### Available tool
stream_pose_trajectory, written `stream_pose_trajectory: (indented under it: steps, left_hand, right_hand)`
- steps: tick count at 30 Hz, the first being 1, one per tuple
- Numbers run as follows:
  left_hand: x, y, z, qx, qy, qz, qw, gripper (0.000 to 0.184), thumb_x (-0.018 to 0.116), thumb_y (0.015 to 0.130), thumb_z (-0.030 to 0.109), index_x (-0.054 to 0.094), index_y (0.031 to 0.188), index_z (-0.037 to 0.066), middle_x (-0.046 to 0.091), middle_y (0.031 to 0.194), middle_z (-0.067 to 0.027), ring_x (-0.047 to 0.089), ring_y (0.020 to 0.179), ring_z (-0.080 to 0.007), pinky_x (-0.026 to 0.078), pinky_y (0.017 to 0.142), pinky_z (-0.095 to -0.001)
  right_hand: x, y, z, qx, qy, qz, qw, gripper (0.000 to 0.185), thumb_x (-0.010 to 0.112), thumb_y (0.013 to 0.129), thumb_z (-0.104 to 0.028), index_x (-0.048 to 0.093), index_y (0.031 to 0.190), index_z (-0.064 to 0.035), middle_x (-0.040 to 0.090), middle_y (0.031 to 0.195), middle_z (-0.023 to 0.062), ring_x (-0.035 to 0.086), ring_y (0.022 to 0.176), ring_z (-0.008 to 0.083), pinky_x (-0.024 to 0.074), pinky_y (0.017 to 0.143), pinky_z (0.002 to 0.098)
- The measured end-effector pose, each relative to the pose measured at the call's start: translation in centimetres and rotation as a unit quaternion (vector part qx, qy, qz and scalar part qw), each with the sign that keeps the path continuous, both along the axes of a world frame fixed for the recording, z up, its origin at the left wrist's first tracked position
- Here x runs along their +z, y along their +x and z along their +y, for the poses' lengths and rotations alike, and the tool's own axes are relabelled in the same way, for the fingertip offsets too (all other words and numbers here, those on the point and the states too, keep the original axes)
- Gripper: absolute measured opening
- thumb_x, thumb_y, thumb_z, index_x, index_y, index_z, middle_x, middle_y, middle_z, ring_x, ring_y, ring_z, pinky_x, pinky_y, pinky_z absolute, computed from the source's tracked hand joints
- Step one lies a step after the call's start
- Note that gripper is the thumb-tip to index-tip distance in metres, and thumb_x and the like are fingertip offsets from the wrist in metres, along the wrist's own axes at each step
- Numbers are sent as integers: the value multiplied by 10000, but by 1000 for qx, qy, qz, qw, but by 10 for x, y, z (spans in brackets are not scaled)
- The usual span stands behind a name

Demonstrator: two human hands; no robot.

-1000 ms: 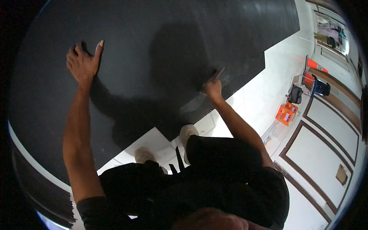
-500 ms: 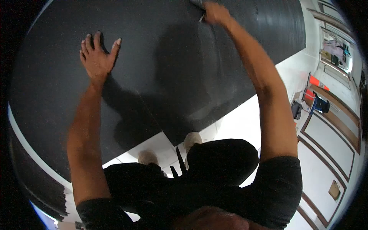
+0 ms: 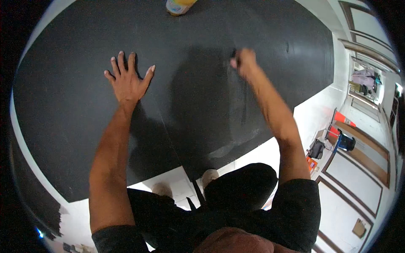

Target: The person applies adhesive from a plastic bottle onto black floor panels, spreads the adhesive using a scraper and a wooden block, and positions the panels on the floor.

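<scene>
- In the head view, the left hand [image 3: 128,86] is lying palm down on the black surface [image 3: 76,126], with all its fingers standing apart; it is holding nothing.
- The right hand [image 3: 245,63] is staying apart from the left one, to its right, and is bending its fingers together. It seems to be clamping on a small dark object [image 3: 234,53], of which only a little is showing at the left side of the hand; the blur is hiding its exact shape.
- This black surface is spreading under both hands, from the far side to the near side, and a shadow [image 3: 198,97] is falling on it between the arms.
- A thin line is running on the surface towards its near corner, and a pale curved mark [image 3: 234,145] is lying to the right of this line, near the edge.
- At the far side, a bottle [image 3: 179,7] with yellow colour is appearing, partly cut by the border of the view.
- At the near side, two light shoes [image 3: 209,177] are resting by white tiles [image 3: 171,179].
- Well to the right, an orange cone [image 3: 344,119] and a blue object [image 3: 346,142] are lying close together.
</scene>
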State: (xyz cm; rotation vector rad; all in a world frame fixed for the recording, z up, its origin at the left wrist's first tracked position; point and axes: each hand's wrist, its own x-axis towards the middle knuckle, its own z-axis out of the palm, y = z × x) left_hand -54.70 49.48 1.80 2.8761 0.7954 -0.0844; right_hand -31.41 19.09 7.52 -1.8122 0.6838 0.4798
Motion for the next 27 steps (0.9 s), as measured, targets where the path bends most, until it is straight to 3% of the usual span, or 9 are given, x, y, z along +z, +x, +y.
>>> stream_pose_trajectory:
  steps: [5,10,12,18,22,23,24,26,27]
  left_hand:
    - [-14,-2,1,-9,27,-35,999,870,439,882,799,359,1535,231,253,1619,-157,128,1528,-411,82,1167,-719]
    - [-17,0,3,-19,34,-84,996,840,457,878,795,384,1516,253,265,1615,-155,142,1526,-411,96,1160,-723]
    - [-9,1,1,-6,37,-78,996,837,557,861,748,420,1489,212,327,1599,-145,221,1505,-414,150,1145,-714]
    - [-6,2,0,-1,42,-65,997,840,546,867,748,413,1492,204,324,1603,-145,235,1498,-421,158,1142,-713]
    - [2,2,4,3,38,-76,996,839,533,874,747,410,1494,195,315,1608,-156,227,1501,-426,151,1142,-716]
    - [3,1,3,-1,35,-56,998,844,501,876,764,406,1497,200,304,1609,-155,199,1511,-416,131,1151,-710]
    - [2,-1,3,-5,32,-33,999,849,469,878,780,402,1499,205,293,1611,-155,171,1520,-406,112,1161,-704]
    - [-2,-1,7,3,47,-34,998,858,440,884,787,394,1506,198,284,1614,-159,150,1527,-397,99,1162,-710]
    - [-1,-2,7,-4,37,-43,998,863,434,886,789,388,1510,195,276,1616,-159,141,1530,-391,97,1163,-709]
  right_hand:
    - [-14,143,58,279,-186,-118,935,199,575,943,-163,621,1000,22,622,918,153,612,798,301,552,627,409]
    - [-20,145,23,592,-480,-283,582,313,603,911,-228,683,1099,9,710,1104,197,671,985,393,513,879,478]
    - [-12,112,0,633,-536,-258,496,391,672,826,-116,661,1216,-149,697,1215,57,682,1051,302,554,871,459]
    - [2,-30,-113,633,-510,-222,539,549,637,757,-40,635,1278,-211,691,1193,51,675,990,350,544,802,501]
    - [23,-178,-163,634,-493,-105,587,448,583,825,-84,595,1271,-120,636,1175,151,629,1050,384,526,802,525]
    - [18,-215,-182,632,-464,-181,593,472,616,798,-107,592,1269,-130,631,1182,136,647,996,386,545,780,518]
    - [17,-240,-193,632,-428,-118,635,616,691,740,-57,561,1340,-111,650,1140,181,642,1032,412,552,794,526]
    - [43,-244,-173,674,-321,105,657,551,703,837,-119,535,1359,-71,657,1199,179,649,1090,368,556,867,482]
    - [43,-243,-166,682,-316,93,653,551,703,837,-119,535,1359,-71,657,1199,179,649,1090,368,556,867,482]
